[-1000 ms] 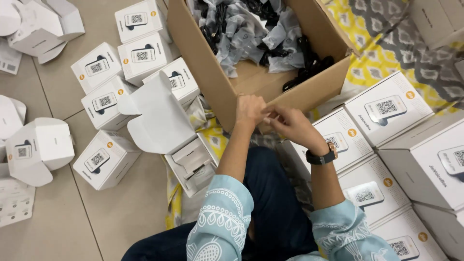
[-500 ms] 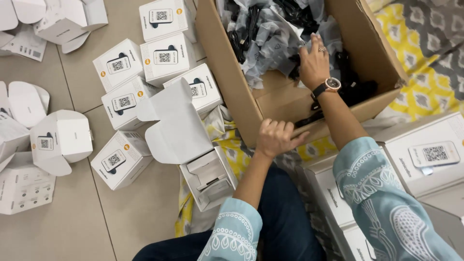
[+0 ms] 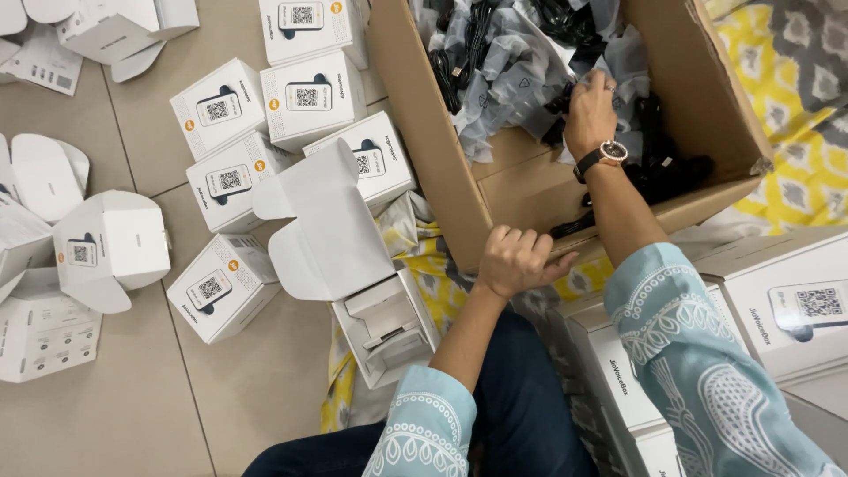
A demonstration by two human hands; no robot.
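Head view, looking down at a person seated on a tiled floor [image 3: 106,424], dark trousers, pale blue patterned sleeves

Right hand [image 3: 590,110], with wristwatch [image 3: 608,154] and a ring, reaches into the large cardboard carton [image 3: 442,150] at upper centre of the frame. Fingers curled down into the heap of bagged black cables [image 3: 503,71], clear plastic pouches; fingertips are buried in the pile, so cannot tell whether they grip a pouch or only touch it

Left hand [image 3: 517,261] at centre frame, resting on the near wall of the carton at its lower edge. Fingers bent and close together, hooked over the cardboard rim; nothing else in the hand

Open white box [image 3: 380,322] just left of the left forearm, lid flap [image 3: 322,221] raised and tilted toward upper left, white insert visible inside

Left of the carton: 5 closed small white boxes [image 3: 305,97] in a loose cluster, printed tops up, some touching. Far left edge: unfolded white box blanks [image 3: 110,247] and loose paper leaflets [image 3: 40,336]

Right and lower right: stacked larger white boxes [image 3: 795,309], packed side by side. Yellow, grey and white patterned cloth [image 3: 795,177] under the carton, showing at upper right and below the open box
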